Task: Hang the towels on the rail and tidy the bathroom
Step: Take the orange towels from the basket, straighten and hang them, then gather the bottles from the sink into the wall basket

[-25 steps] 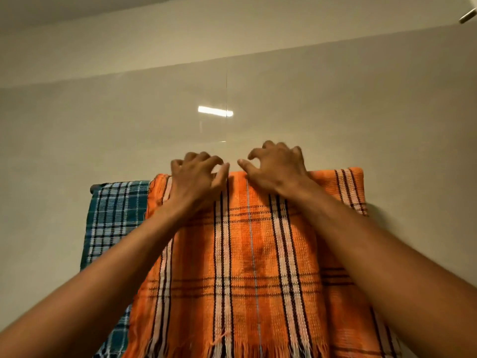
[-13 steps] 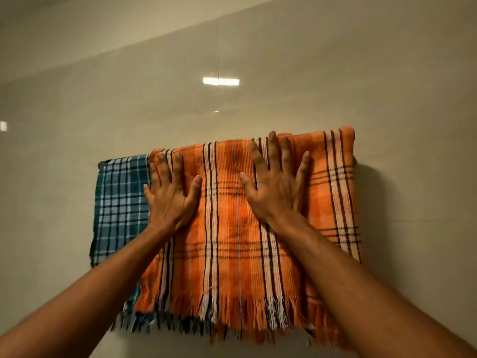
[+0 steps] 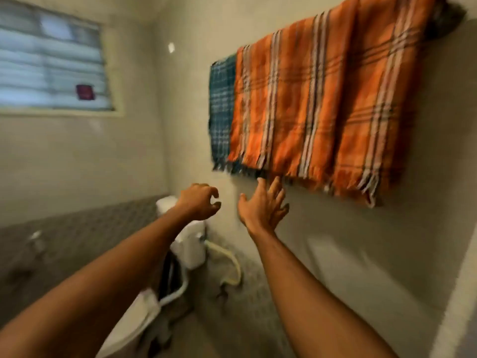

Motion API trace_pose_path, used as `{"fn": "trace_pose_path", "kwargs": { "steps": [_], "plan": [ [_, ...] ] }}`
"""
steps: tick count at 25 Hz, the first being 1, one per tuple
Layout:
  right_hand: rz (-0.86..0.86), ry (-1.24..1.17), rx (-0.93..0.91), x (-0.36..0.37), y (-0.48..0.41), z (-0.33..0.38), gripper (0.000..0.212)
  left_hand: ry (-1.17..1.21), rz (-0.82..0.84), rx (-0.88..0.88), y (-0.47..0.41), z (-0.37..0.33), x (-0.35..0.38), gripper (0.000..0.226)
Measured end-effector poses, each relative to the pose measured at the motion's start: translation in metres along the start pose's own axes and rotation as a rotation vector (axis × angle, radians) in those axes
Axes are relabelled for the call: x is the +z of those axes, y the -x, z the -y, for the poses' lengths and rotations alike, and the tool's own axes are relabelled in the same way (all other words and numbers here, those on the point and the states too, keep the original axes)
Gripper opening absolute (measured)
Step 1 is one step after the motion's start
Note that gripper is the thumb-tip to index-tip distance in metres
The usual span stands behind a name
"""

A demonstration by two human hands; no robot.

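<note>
Orange towel [image 3: 322,99] hanging up and right of both hands, draped lengthwise along wall, overlapping blue towel [image 3: 222,109]; right hand [image 3: 263,205] nearer, fingers [image 3: 275,186] spreading empty beneath fringe; left hand [image 3: 200,202] curling loosely, holding nothing.

The orange plaid towel [image 3: 322,104] hid the rail and most of the teal checked towel [image 3: 221,109]; my forearm covered part of the white toilet tank [image 3: 192,250]; everything was motion-blurred.

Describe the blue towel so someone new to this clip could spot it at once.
Look at the wall on the right, where two towels hang side by side high above the toilet cistern. The large orange towel takes most of the width; the blue towel is the narrow strip at its left edge, partly tucked behind it. It alone has a fine teal check.
</note>
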State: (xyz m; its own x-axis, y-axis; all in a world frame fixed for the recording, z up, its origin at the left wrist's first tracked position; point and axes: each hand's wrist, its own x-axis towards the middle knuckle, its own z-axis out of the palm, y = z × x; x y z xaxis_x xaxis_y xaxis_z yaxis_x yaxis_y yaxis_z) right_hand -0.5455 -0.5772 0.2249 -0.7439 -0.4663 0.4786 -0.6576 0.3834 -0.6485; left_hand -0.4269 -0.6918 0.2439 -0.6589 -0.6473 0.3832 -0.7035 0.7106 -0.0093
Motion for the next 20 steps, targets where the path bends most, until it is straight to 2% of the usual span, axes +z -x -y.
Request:
{"fn": "trace_pose_path", "kwargs": {
  "steps": [2, 4, 5, 8, 12, 15, 20],
  "plan": [
    [0.399, -0.176, 0.083, 0.02, 0.054, -0.004, 0.029, 0.16, 0.296, -0.096, 0.081, 0.025, 0.02, 0.03],
    [0.818, -0.241, 0.188, 0.033, 0.109, -0.016, 0.018, 0.168, 0.443, -0.218, 0.154, 0.042, 0.041, 0.025],
    [0.967, -0.167, 0.141, 0.043, 0.142, -0.026, 0.018, 0.172, 0.484, -0.288, 0.197, 0.049, 0.053, 0.024],
    [1.144, 0.179, -0.148, 0.069, 0.247, -0.059, 0.023, 0.243, 0.61, -0.462, 0.328, 0.054, 0.097, 0.024],
    [1.421, 0.321, -0.279, 0.075, 0.358, -0.096, 0.03, 0.329, 0.711, -0.657, 0.473, 0.038, 0.122, 0.027],
    [1.55, 0.348, -0.424, 0.069, 0.421, -0.105, 0.027, 0.355, 0.66, -0.778, 0.559, 0.024, 0.119, 0.025],
    [1.625, 0.239, -0.641, 0.027, 0.497, -0.068, 0.023, 0.339, 0.501, -0.991, 0.667, 0.0, 0.07, 0.024]
  ]
}}
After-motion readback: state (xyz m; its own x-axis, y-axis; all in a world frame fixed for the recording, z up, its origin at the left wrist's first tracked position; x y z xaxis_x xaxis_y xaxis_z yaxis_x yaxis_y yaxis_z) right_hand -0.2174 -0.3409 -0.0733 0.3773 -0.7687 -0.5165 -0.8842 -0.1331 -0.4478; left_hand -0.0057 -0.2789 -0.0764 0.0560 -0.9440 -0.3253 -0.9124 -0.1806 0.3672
